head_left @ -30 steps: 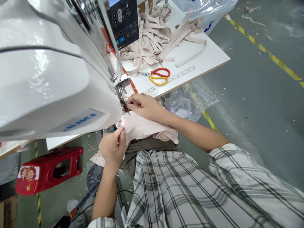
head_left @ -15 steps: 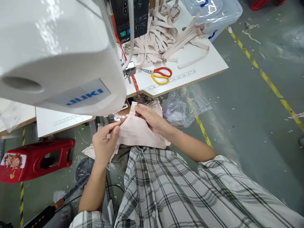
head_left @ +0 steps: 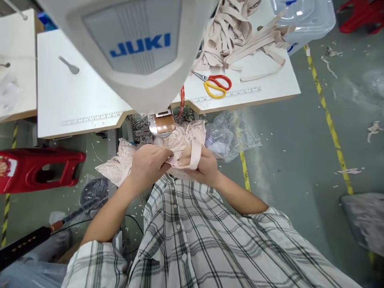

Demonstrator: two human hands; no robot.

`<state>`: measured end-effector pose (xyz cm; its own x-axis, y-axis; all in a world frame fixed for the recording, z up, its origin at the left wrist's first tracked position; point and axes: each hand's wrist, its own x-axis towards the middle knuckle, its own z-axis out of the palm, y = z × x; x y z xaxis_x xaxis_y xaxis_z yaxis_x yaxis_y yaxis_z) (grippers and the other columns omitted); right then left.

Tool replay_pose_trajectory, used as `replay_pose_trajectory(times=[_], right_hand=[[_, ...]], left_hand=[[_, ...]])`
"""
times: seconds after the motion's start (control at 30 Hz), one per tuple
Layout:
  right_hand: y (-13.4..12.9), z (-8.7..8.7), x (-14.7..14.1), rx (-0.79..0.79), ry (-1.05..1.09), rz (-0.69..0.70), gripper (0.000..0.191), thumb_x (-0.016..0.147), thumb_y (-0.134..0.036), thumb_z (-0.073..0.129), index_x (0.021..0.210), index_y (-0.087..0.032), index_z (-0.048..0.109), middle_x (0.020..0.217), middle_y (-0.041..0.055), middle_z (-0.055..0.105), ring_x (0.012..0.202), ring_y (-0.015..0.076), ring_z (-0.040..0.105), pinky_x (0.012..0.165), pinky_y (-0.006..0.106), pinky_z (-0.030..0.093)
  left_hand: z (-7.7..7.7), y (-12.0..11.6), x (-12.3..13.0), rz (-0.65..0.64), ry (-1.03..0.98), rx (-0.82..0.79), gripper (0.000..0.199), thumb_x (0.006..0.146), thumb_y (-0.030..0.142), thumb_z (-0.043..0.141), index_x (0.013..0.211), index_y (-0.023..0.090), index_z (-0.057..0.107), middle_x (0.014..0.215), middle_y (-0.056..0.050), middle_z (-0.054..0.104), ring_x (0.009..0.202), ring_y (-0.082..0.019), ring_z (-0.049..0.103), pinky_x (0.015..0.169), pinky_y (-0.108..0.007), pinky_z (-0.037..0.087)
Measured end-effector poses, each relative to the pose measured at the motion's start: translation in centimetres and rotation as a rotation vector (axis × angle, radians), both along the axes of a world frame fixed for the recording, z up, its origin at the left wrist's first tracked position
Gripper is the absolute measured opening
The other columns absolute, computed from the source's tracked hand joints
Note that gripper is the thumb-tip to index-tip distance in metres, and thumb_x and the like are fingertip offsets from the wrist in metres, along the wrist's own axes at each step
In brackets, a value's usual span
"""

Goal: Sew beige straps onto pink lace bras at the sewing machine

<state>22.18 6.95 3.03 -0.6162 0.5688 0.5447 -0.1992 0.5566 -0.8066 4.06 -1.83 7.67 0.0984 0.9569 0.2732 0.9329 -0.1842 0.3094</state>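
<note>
A pale pink lace bra (head_left: 118, 164) lies across my lap in front of the sewing machine head (head_left: 135, 76). One lace cup spreads to the left; more lace bunches below the machine's arm end (head_left: 163, 124). My left hand (head_left: 150, 162) is closed, pinching the fabric between thumb and fingers. Close beside it, my right hand (head_left: 205, 164) is closed on the same bra, with a looped pink strap (head_left: 196, 154) standing up over its fingers. The fingertips of the right hand are partly hidden by the strap.
Red-and-yellow scissors (head_left: 217, 86) lie on the white table (head_left: 270, 90) beside a heap of pale straps (head_left: 231, 32). A clear plastic box (head_left: 312, 26) stands behind. A red stool (head_left: 42, 168) is at the left; a plastic bag (head_left: 234, 136) hangs below the table edge.
Both hands have moved closer together and the bra has been turned, showing its lace at the front. The strap now loops over my right hand. My view has shifted left.
</note>
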Motion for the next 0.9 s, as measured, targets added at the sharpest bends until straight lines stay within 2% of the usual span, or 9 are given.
replay_pose_trajectory(times=[0.07,0.23,0.37,0.5,0.6,0.7,0.77,0.83,0.9], right_hand=[[-0.4,-0.7,0.5,0.177,0.038,-0.008,0.009,0.084,-0.024,0.072,0.084,-0.032,0.076,0.079,0.0012,0.07,0.075,0.0193,0.068,0.068,0.036,0.058],[-0.8,-1.6,0.9,0.151,-0.202,0.014,0.013,0.085,-0.029,0.07,0.077,-0.035,0.078,0.072,0.0034,0.07,0.075,0.0235,0.069,0.073,0.043,0.063],[-1.4,-1.0,1.0,0.253,-0.183,-0.053,0.015,0.085,-0.032,0.068,0.074,-0.035,0.078,0.069,0.0028,0.07,0.072,0.0221,0.07,0.07,0.04,0.065],[-1.7,-0.5,0.9,0.343,-0.102,-0.067,0.013,0.086,-0.027,0.07,0.077,-0.034,0.078,0.074,0.0024,0.073,0.073,0.02,0.071,0.068,0.036,0.063],[-1.2,-1.2,1.8,0.337,-0.086,0.0,0.007,0.086,-0.03,0.07,0.084,-0.031,0.077,0.084,0.004,0.074,0.081,0.0208,0.071,0.074,0.037,0.061],[-0.9,-3.1,4.3,0.207,-0.184,-0.011,0.017,0.087,-0.043,0.067,0.095,-0.029,0.074,0.09,0.0074,0.074,0.086,0.0247,0.071,0.076,0.042,0.06],[-0.8,-5.6,6.1,-0.038,-0.325,-0.247,0.025,0.09,-0.048,0.06,0.1,-0.029,0.07,0.09,0.0087,0.072,0.085,0.0268,0.072,0.078,0.046,0.061],[-0.6,-8.7,7.3,-0.233,-0.503,-0.34,0.04,0.084,-0.056,0.063,0.113,-0.029,0.067,0.105,0.0111,0.071,0.094,0.0315,0.072,0.083,0.052,0.061],[-0.9,-11.8,8.2,-0.237,-0.535,-0.334,0.05,0.076,-0.058,0.071,0.115,-0.026,0.068,0.109,0.0144,0.07,0.104,0.0385,0.07,0.089,0.057,0.058]], left_hand=[[-0.9,-0.3,-0.3,0.009,0.073,0.087,0.02,0.093,0.026,0.053,0.079,0.023,0.067,0.06,0.0,0.064,0.059,-0.017,0.058,0.061,-0.032,0.037],[-0.8,-1.3,-0.4,0.085,0.135,0.227,0.021,0.093,0.027,0.054,0.077,0.025,0.068,0.055,0.0,0.061,0.056,-0.016,0.054,0.06,-0.031,0.037],[0.1,-1.8,0.3,0.088,0.137,0.305,0.021,0.093,0.024,0.053,0.077,0.024,0.067,0.055,0.001,0.06,0.056,-0.015,0.053,0.06,-0.031,0.038],[-0.1,-1.9,0.3,0.043,0.106,0.376,0.015,0.091,0.02,0.055,0.082,0.023,0.066,0.054,0.002,0.059,0.056,-0.016,0.053,0.06,-0.031,0.038],[0.5,-2.7,0.4,0.004,0.117,0.311,0.015,0.095,0.027,0.055,0.094,0.023,0.07,0.057,0.001,0.061,0.058,-0.017,0.056,0.06,-0.032,0.037],[2.4,-5.2,1.8,-0.075,0.143,0.137,0.03,0.099,0.038,0.049,0.08,0.024,0.068,0.058,-0.002,0.061,0.054,-0.017,0.056,0.053,-0.032,0.034],[3.1,-7.0,3.2,-0.062,0.062,0.059,0.042,0.1,0.038,0.044,0.065,0.023,0.061,0.056,-0.004,0.06,0.05,-0.018,0.055,0.049,-0.032,0.035],[2.7,-8.1,4.4,-0.113,-0.122,-0.011,0.039,0.1,0.038,0.043,0.07,0.025,0.064,0.058,-0.005,0.063,0.053,-0.018,0.059,0.049,-0.031,0.04],[1.9,-8.3,4.8,-0.231,-0.23,-0.067,0.038,0.098,0.044,0.043,0.074,0.027,0.068,0.058,-0.005,0.064,0.052,-0.018,0.061,0.047,-0.029,0.043]])
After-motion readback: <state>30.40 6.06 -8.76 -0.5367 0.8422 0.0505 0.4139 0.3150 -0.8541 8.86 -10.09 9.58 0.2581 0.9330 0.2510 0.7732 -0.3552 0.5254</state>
